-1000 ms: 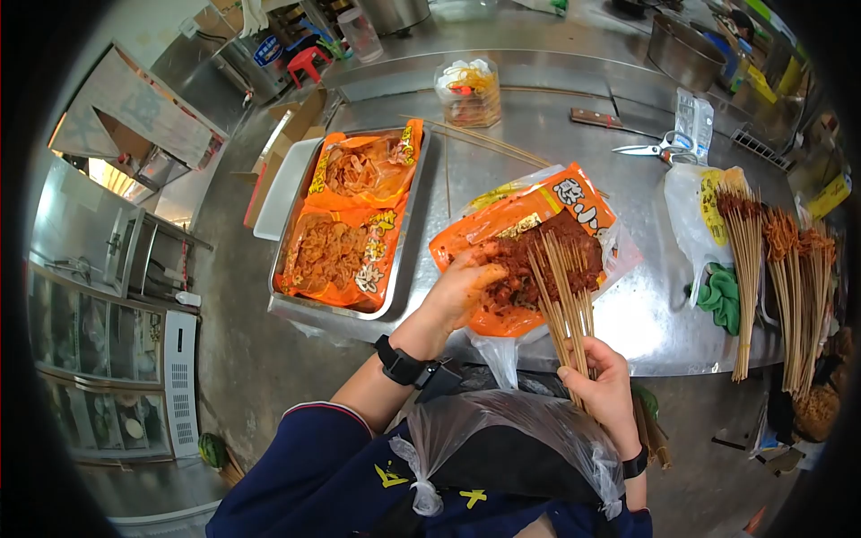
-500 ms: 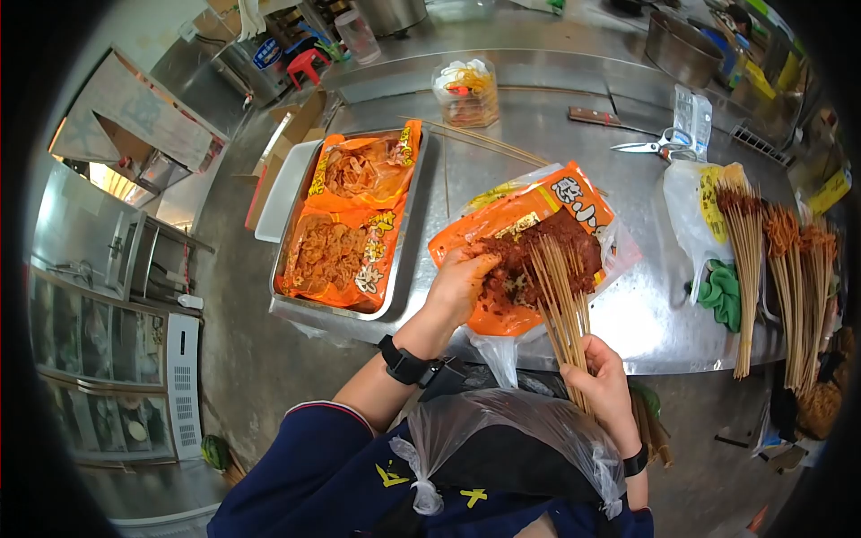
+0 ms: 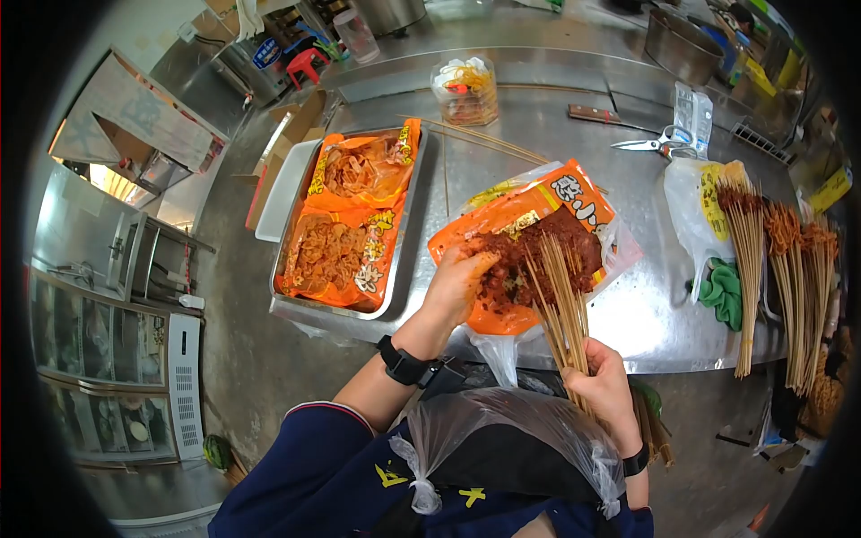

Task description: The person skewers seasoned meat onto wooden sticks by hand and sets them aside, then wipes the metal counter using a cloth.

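My right hand (image 3: pixel 604 384) is closed around a bundle of bamboo skewers (image 3: pixel 567 309). Their upper ends reach into a heap of dark red sauced food (image 3: pixel 574 240), of a kind I cannot make out. The heap lies on an opened orange printed bag (image 3: pixel 502 320) on the steel table. At the heap's left edge, my left hand (image 3: pixel 457 285) has its sauce-stained fingers curled against a piece of the food; the fingertips are partly hidden.
Left of the bag, a metal tray (image 3: pixel 392 291) holds two orange food packs (image 3: pixel 334 255). Behind stands a clear tub (image 3: pixel 466 94). Scissors (image 3: pixel 659 143), a wooden-handled tool (image 3: pixel 592 116), a green cloth (image 3: pixel 720 294) and loaded skewers (image 3: pixel 744 269) lie to the right.
The skewer bundle has shifted slightly in my right hand, its upper ends a little more spread. My left hand stays at the heap's edge with barely any movement.
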A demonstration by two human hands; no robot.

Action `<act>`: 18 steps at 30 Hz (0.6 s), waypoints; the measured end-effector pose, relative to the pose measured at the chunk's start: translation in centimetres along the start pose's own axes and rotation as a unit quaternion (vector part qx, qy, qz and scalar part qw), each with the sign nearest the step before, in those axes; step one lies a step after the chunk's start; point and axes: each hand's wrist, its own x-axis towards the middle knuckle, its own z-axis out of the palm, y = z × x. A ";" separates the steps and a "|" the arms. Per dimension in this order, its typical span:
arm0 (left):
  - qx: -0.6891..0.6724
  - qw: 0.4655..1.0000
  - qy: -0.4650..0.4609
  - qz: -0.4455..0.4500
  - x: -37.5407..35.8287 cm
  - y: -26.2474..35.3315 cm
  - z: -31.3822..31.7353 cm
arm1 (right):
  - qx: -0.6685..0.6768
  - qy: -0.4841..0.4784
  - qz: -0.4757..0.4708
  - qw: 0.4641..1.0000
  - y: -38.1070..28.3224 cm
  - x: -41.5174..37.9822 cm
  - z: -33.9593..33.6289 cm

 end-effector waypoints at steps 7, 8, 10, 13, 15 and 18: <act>0.003 1.000 0.024 -0.002 0.1 -0.4 -0.1 | 0.006 -0.008 0.005 1.000 0.4 -0.1 -0.1; 0.003 1.000 0.025 0.001 0.1 -0.3 0.0 | 0.009 -0.011 0.000 1.000 0.6 0.0 -0.1; 0.008 1.000 0.018 -0.003 0.3 -0.6 -0.4 | 0.013 -0.014 -0.005 1.000 0.6 0.0 -0.1; 0.012 1.000 0.000 0.002 0.1 -0.1 -0.1 | 0.036 -0.022 -0.003 0.999 0.3 0.1 0.1; 0.011 1.000 -0.012 0.009 -0.1 0.3 0.5 | 0.027 -0.018 -0.009 0.999 0.4 0.1 0.0; 0.038 0.999 -0.025 0.030 -0.3 0.4 0.8 | 0.049 0.000 -0.011 0.999 0.7 0.1 0.0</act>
